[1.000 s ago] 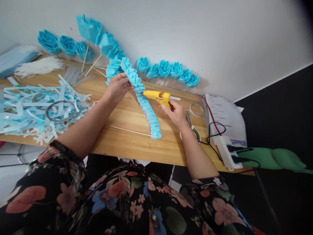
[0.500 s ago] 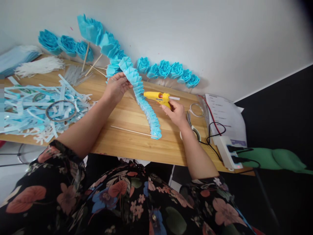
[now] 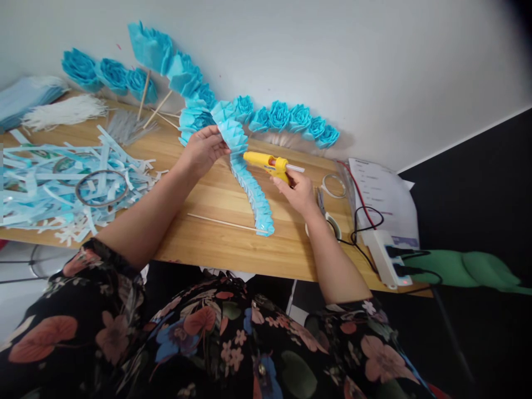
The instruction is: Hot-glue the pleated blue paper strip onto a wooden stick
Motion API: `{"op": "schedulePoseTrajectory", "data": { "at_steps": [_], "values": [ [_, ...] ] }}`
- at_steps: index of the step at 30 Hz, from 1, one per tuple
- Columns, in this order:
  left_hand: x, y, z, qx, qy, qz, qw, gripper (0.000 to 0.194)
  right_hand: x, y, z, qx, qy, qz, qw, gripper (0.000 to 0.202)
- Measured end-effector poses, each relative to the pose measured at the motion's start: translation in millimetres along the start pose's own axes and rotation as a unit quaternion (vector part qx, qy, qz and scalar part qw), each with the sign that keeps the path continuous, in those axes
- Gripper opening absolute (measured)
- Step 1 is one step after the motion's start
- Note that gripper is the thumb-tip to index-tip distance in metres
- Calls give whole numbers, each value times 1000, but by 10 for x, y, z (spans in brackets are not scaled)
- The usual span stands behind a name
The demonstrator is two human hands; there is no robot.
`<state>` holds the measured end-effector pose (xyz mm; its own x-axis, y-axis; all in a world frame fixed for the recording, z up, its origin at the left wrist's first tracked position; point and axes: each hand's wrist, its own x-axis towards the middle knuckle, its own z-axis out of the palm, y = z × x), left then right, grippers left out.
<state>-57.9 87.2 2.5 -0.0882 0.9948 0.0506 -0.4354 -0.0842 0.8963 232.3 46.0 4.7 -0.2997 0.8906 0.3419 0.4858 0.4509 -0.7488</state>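
My left hand (image 3: 208, 149) pinches the upper part of a long pleated blue strip (image 3: 249, 185), lifting it off the table. The strip's lower end rests on the wood beside one end of a thin stick (image 3: 220, 221). In my right hand (image 3: 300, 191) is a yellow glue gun (image 3: 266, 162), its nozzle pointing left and close to the strip's edge. A clear glue stick pokes out of the gun's back. Whether the nozzle touches the strip I cannot tell.
Blue paper flowers (image 3: 278, 115) line the wall, some on sticks. Cut strips (image 3: 45, 188) and a ring (image 3: 102, 188) lie left. To the right are scissors (image 3: 320, 200), a tape roll (image 3: 336, 224), papers (image 3: 384, 194) and a power strip (image 3: 386, 260) with cords.
My left hand has shifted slightly right and down with the strip, whose upper end now curls over to the right. The glue gun has barely moved, tipping slightly.
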Motion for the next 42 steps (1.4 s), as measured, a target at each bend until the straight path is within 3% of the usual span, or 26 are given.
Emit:
{"op": "schedulePoseTrajectory", "data": {
  "at_steps": [18,42],
  "values": [
    [-30,4,42,-9,-12,-2,1000,14,-29,-24,-30,77,8,2,997,53],
    [-72,-40,69,23,-48,-21,998,13,-20,-21,-27,75,20,3,997,54]
  ]
}}
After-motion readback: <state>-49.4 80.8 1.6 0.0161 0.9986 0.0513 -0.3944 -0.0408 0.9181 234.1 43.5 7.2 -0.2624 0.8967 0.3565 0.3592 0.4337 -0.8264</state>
